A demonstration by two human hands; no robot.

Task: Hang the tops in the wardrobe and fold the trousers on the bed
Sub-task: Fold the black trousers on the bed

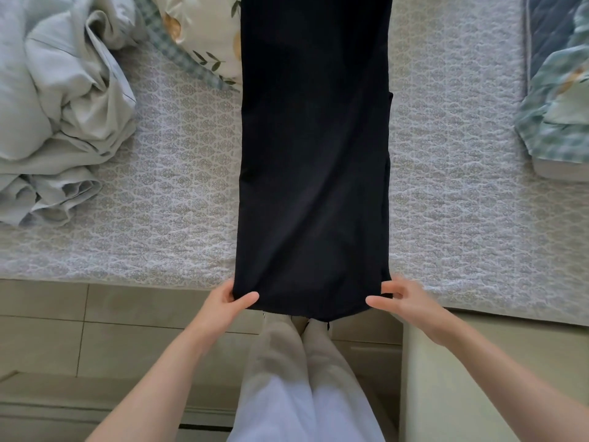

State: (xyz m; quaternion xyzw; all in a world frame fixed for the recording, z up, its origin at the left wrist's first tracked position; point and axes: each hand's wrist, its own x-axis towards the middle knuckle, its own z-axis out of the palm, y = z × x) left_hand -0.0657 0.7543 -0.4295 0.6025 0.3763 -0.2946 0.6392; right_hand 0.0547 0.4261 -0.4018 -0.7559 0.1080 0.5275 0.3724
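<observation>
Evidently squared for folding: black trousers (314,161) lie flat up the frame's centre on the bed (159,202), left hand (228,303) and right hand (402,296) each pinching a near corner at lower centre, probably to hold the cloth taut.

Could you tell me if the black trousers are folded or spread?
Spread lengthwise: the black fabric trousers lie flat across the quilted bed, no cross fold visible.
</observation>
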